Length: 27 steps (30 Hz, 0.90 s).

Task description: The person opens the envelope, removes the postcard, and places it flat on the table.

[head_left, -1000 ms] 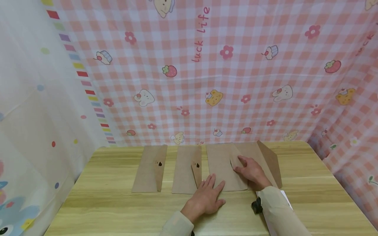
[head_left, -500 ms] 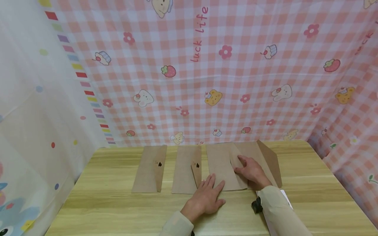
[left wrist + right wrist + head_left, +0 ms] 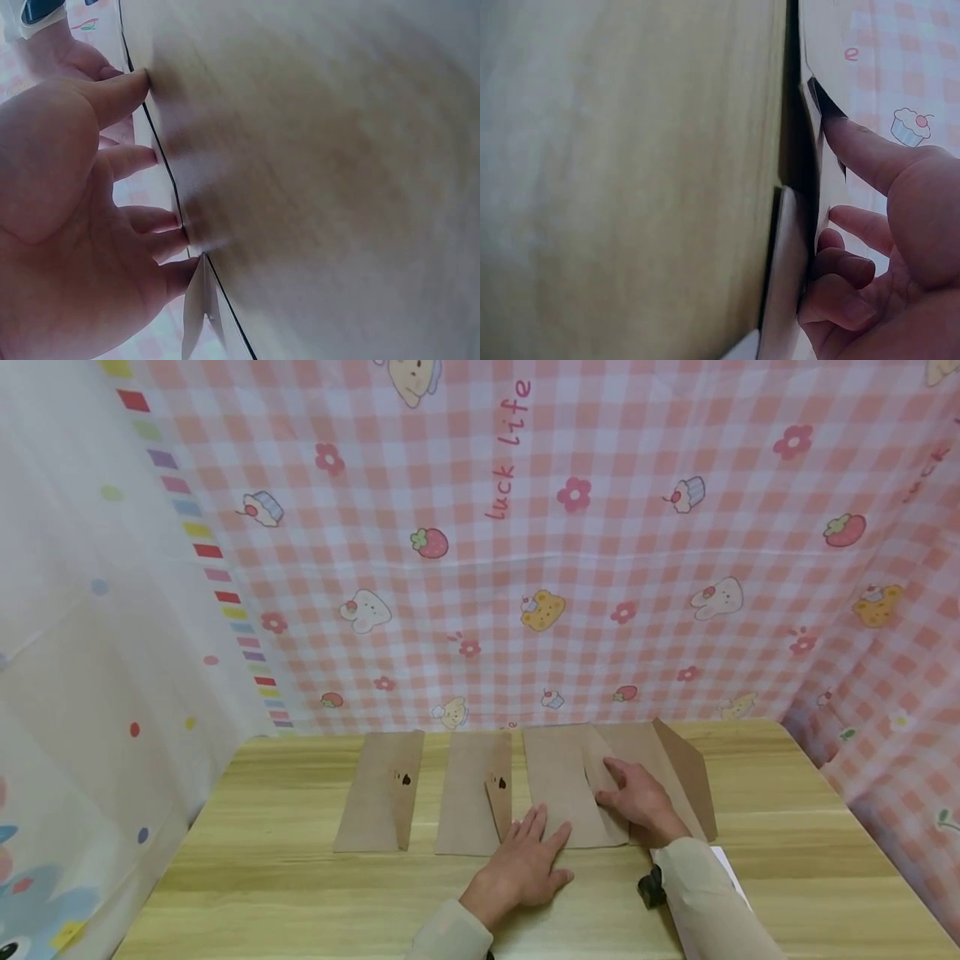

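Observation:
Several brown kraft paper envelopes lie in a row on the table. My left hand (image 3: 522,864), palm down with fingers spread, rests at the near edge of the third envelope (image 3: 558,777); its fingertips also reach the second envelope (image 3: 465,793). On the third envelope's folded flap (image 3: 598,756) my right hand (image 3: 637,797) presses with thumb and index fingertip, set apart. In the right wrist view the thumb (image 3: 862,146) sits by a dark gap at the flap's edge, and the other fingers curl. Partly covered by the third, another envelope (image 3: 637,739) has its flap (image 3: 686,768) spread out rightward.
Far left lies the first envelope (image 3: 367,793), its flap folded over and marked with a small black print. A white flat item (image 3: 729,872) is partly hidden under the right forearm. The wooden table (image 3: 262,877) ends at a pink checked cloth (image 3: 465,568) behind.
Both hands stay nearly still on the envelopes. The head view shifts only very slightly.

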Each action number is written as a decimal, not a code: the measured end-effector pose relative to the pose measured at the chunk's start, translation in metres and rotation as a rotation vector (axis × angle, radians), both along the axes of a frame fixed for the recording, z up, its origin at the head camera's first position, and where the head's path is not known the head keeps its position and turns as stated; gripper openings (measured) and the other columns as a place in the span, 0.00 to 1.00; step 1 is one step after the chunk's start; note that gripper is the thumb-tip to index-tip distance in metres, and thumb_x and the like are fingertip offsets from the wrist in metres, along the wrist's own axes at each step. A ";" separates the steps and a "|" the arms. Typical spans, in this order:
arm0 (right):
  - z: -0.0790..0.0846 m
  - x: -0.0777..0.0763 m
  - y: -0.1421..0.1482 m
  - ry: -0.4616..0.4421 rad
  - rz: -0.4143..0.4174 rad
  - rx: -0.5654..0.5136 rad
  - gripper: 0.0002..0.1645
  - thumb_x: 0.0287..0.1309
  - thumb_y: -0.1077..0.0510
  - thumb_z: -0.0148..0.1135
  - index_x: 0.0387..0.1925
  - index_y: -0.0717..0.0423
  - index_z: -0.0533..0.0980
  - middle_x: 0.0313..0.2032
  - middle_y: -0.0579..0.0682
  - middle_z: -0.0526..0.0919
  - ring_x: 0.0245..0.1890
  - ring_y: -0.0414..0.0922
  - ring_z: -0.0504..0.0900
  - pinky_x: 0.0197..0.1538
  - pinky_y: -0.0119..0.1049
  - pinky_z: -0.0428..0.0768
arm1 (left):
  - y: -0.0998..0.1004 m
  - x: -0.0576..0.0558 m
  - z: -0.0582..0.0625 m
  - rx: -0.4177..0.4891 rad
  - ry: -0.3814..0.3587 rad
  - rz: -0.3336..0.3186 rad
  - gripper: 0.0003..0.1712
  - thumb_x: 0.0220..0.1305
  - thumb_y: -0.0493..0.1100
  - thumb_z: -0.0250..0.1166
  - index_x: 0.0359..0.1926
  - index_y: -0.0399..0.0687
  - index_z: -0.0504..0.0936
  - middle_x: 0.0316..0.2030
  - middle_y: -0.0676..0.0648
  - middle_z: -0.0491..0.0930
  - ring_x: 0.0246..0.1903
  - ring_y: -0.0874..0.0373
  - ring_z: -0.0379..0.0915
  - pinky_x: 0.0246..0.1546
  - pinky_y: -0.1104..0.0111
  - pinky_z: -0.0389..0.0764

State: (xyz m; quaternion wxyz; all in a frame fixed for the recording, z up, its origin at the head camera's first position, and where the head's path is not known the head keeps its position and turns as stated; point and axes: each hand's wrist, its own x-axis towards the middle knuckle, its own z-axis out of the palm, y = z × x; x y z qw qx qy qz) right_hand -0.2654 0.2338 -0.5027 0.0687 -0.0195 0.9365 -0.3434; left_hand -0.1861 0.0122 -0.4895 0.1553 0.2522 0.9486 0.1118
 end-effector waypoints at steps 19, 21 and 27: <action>0.000 0.002 0.001 -0.008 -0.005 -0.011 0.43 0.59 0.55 0.68 0.70 0.66 0.63 0.59 0.73 0.73 0.58 0.65 0.73 0.60 0.59 0.72 | 0.000 0.000 -0.001 -0.020 0.022 -0.001 0.37 0.70 0.61 0.57 0.76 0.62 0.59 0.77 0.41 0.49 0.76 0.48 0.45 0.74 0.54 0.55; 0.000 0.001 0.002 -0.004 -0.003 -0.006 0.42 0.59 0.54 0.68 0.70 0.66 0.63 0.56 0.72 0.75 0.55 0.63 0.75 0.59 0.59 0.72 | 0.000 0.000 -0.001 -0.025 0.020 0.000 0.37 0.70 0.61 0.56 0.76 0.62 0.59 0.77 0.41 0.49 0.76 0.48 0.45 0.74 0.54 0.54; 0.001 0.002 0.003 -0.002 -0.017 -0.032 0.43 0.58 0.54 0.69 0.69 0.67 0.64 0.46 0.65 0.78 0.47 0.57 0.76 0.56 0.56 0.73 | 0.001 0.001 -0.001 -0.033 0.020 0.003 0.37 0.70 0.61 0.57 0.76 0.62 0.59 0.77 0.41 0.49 0.76 0.48 0.45 0.74 0.54 0.54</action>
